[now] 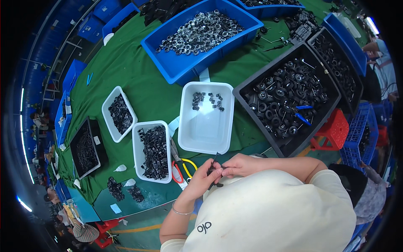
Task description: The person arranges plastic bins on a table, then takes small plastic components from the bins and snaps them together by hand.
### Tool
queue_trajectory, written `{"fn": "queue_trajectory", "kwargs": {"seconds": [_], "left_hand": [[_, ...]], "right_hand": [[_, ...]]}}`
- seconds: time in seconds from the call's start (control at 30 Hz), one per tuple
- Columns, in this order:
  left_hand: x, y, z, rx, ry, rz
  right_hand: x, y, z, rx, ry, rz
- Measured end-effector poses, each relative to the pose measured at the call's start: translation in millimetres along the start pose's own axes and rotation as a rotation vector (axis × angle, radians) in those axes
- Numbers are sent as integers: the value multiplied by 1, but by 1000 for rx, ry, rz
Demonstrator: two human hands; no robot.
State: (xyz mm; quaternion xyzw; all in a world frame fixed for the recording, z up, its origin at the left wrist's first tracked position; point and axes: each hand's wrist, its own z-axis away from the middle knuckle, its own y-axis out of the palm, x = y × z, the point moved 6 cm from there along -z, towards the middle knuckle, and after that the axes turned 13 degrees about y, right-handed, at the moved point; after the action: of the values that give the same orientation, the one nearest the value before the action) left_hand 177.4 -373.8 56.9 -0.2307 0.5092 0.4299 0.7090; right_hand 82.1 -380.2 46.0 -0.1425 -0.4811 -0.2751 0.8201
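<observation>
As the head camera looked down, a person in a cream shirt worked at the near edge of a table point(134, 80) covered in green cloth. Both hands met close to the body. The left hand point(204, 179), with a thin bracelet at the wrist, was pinched around a small black part point(213, 169), and a thin black wire rose from it. The right hand point(238, 165) was closed on the same small black part from the other side, fingertips touching those of the left.

Just beyond the hands sat a white tray point(205, 126), holding only a few small black pieces in its far corner. Left of it stood a second white tray point(152, 151) heaped with black parts, and further left a third white tray point(119, 112) also held black parts. Red and yellow handled pliers point(183, 169) lay between the heaped tray and the left hand.

At the far side, a large blue bin point(197, 38) was full of shiny metal rings. To the right, a black bin point(289, 98) held black wheel-like parts, with blue handled pliers point(303, 114) lying on top.
</observation>
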Motion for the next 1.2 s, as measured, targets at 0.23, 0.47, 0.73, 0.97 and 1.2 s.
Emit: {"fn": "queue_trajectory", "kwargs": {"seconds": [0.23, 0.47, 0.73, 0.97, 1.2], "left_hand": [[-11, -20, 31, -13, -67, -24], [-13, -50, -9, -383, 83, 571], [-7, -34, -35, -513, 183, 479], [11, -29, -30, -484, 141, 731], [41, -213, 76, -943, 850, 937]], "right_hand": [[6, -19, 41, 276, -290, 62], [15, -40, 16, 86, -7, -479], [1, -22, -28, -85, 166, -466], [21, -18, -29, -266, -123, -228], [46, 2, 1, -248, -590, 341]]}}
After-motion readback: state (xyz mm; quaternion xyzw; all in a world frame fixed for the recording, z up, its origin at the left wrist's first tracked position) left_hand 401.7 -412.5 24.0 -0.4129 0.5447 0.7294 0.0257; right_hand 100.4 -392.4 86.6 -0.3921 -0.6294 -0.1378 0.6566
